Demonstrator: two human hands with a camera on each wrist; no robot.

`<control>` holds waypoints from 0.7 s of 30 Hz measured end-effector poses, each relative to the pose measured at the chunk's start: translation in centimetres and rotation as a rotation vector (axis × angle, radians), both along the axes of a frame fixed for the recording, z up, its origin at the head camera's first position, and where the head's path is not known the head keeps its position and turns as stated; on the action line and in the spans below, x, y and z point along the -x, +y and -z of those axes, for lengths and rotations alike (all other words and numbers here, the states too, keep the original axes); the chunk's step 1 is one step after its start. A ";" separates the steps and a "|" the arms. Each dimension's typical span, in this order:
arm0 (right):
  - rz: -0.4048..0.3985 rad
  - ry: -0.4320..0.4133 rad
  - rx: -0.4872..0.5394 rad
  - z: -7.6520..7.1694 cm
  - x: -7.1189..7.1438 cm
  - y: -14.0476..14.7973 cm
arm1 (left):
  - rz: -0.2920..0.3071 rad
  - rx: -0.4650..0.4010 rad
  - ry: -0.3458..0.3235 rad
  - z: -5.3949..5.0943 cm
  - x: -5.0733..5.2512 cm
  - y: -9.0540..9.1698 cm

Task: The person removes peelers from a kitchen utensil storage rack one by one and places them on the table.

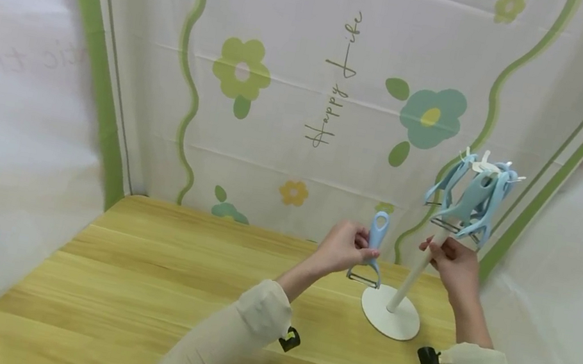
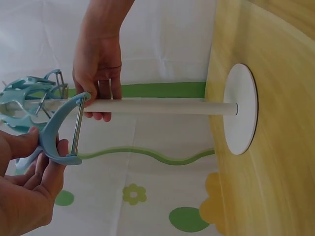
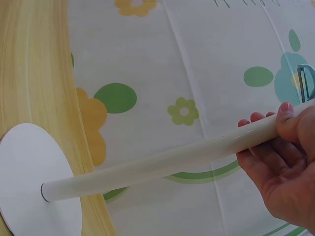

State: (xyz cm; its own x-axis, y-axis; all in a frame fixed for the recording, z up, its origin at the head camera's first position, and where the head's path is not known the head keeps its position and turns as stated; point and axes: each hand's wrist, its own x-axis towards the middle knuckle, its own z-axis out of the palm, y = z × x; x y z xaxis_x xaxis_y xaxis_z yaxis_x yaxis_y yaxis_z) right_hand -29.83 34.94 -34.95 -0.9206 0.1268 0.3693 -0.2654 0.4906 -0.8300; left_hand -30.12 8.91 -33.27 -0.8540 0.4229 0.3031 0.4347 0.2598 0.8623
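Note:
A light blue peeler (image 1: 378, 231) is pinched in my left hand (image 1: 343, 247), its holed handle end up and its metal blade down. It is to the left of a white stand (image 1: 416, 272) with a round base (image 1: 377, 314). My right hand (image 1: 455, 266) grips the stand's pole just below the top. Several blue and teal peelers (image 1: 476, 195) hang from the hooks at the top of the stand. In the left wrist view the held peeler (image 2: 51, 129) overlaps the pole (image 2: 167, 107). The right wrist view shows fingers and thumb curled round the pole (image 3: 162, 167).
The stand's base sits on a wooden table (image 1: 163, 276) near its back right. Behind the table hangs a white curtain (image 1: 272, 159) with flowers and lettering. White cloth also hangs at the left and right. A small black device is at each wrist.

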 end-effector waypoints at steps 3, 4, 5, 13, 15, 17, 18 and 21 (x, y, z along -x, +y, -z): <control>-0.001 -0.017 0.001 0.0 -0.1 -0.1 | -0.020 0.015 -0.027 1.3 -0.2 -0.3; 0.000 -0.020 0.001 0.1 -0.1 -0.1 | -0.026 0.021 -0.032 1.8 -0.2 -0.4; 0.003 -0.020 -0.002 0.1 -0.1 -0.1 | -0.031 0.030 -0.034 2.2 -0.2 -0.5; 0.001 0.006 0.000 0.1 0.0 0.0 | -0.023 0.047 -0.056 5.4 -0.3 -0.6; 0.004 0.005 -0.002 0.0 0.0 0.1 | -0.012 0.042 -0.061 6.0 -0.4 -0.6; 0.002 0.002 -0.009 0.0 0.0 0.1 | -0.007 0.043 -0.068 6.5 -0.4 -0.8; 0.001 0.000 -0.011 0.0 0.0 0.1 | -0.005 0.048 -0.069 6.8 -0.5 -0.8; 0.001 -0.001 -0.018 0.0 0.1 0.0 | -0.001 0.056 -0.084 7.6 -0.6 -1.2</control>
